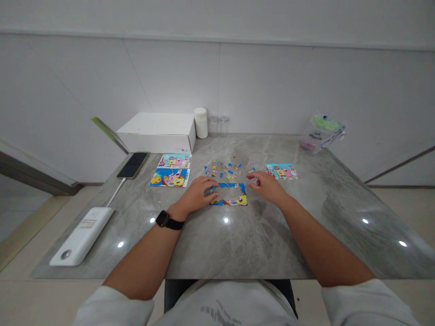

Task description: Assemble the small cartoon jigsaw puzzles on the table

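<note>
A partly assembled jigsaw puzzle (242,199) lies on the table in front of me, its border joined around a bare middle. My left hand (200,194) rests at its left edge, thumb and fingers apart and covering part of that side. Just beyond the puzzle's right corner is my right hand (267,185), fingers curled with a gap between thumb and forefinger. A small puzzle piece (252,170) lies by its fingertips; I see nothing held. Several loose puzzle pieces (230,173) are scattered behind the puzzle.
Printed cartoon cards (170,177) lie at left, another card (282,171) at right. A phone (133,165) is cabled to a white power bank (83,235). Along the back stand a white box (156,131), a white bottle (201,123), two clear jars (223,127) and a plastic bag (322,133).
</note>
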Motion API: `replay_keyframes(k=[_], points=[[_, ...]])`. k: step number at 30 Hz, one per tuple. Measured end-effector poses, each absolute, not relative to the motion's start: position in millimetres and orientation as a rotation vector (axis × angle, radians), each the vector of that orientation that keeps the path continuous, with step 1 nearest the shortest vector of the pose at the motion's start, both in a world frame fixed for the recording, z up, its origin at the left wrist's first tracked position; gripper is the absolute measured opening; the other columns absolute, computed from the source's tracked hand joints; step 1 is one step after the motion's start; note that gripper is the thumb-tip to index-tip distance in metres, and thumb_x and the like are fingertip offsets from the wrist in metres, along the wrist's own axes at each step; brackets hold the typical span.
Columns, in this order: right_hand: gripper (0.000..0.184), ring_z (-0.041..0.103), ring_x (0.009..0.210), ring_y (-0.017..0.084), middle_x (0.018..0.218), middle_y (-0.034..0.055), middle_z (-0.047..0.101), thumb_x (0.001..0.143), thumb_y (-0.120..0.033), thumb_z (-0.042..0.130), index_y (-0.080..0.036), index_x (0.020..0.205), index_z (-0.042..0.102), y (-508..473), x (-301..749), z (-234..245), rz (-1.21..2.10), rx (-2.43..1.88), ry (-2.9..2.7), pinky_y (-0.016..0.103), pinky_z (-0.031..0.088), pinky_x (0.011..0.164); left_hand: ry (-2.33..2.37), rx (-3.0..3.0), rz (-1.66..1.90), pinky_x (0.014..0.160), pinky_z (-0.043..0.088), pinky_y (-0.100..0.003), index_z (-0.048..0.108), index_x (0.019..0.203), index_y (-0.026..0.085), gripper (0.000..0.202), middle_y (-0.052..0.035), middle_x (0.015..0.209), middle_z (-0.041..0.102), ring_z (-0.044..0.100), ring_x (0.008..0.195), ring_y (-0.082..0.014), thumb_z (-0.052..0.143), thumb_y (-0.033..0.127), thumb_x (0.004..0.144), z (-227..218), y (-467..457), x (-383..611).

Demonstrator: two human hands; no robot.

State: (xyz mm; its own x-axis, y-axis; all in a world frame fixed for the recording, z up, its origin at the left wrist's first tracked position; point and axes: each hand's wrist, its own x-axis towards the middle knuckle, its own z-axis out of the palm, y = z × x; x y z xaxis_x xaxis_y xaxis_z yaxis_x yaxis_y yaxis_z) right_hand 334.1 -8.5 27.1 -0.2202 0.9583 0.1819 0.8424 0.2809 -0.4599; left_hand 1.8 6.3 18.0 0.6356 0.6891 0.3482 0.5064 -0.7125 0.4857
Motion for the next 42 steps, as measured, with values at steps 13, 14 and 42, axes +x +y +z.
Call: replay_keyframes(k=[13,14,42], points=[[0.022,0.069,0.106,0.023,0.116,0.0096,0.077,0.096,-0.021,0.071,-0.025,0.115,0.080,62.9,268.7,18.5,0.263,-1.680,-2.394,0.032,0.051,0.095,0.967,2.396,0.879,0.104,0.053,-0.045,0.075,0.112,0.024,0.023,-0.0081,0.113,0.073,0.067,0.111,-0.0251,0.062,0.039,0.100,4.0,13.5,11.0],[0.022,0.069,0.106,0.022,0.117,0.0095,0.076,0.096,-0.021,0.070,-0.025,0.115,0.081,63.0,267.1,15.3,0.254,-1.670,-2.420,0.031,0.051,0.096,0.963,2.395,0.887,0.103,0.053,-0.045,0.075,0.112,0.023,0.023,-0.0079,0.113,0.073,0.067,0.111,-0.0250,0.062,0.038,0.100,4.2,13.6,11.6],[0.025,0.047,0.063,0.011,0.076,-0.0037,0.061,0.070,-0.034,0.076,-0.022,0.090,0.066,29.2,302.0,105.1,1.265,-1.193,-1.591,0.025,0.037,0.059,0.954,2.336,0.894,0.103,0.052,-0.043,0.075,0.110,0.022,0.025,-0.0086,0.112,0.074,0.067,0.110,-0.0254,0.060,0.039,0.101,8.9,10.5,15.2]])
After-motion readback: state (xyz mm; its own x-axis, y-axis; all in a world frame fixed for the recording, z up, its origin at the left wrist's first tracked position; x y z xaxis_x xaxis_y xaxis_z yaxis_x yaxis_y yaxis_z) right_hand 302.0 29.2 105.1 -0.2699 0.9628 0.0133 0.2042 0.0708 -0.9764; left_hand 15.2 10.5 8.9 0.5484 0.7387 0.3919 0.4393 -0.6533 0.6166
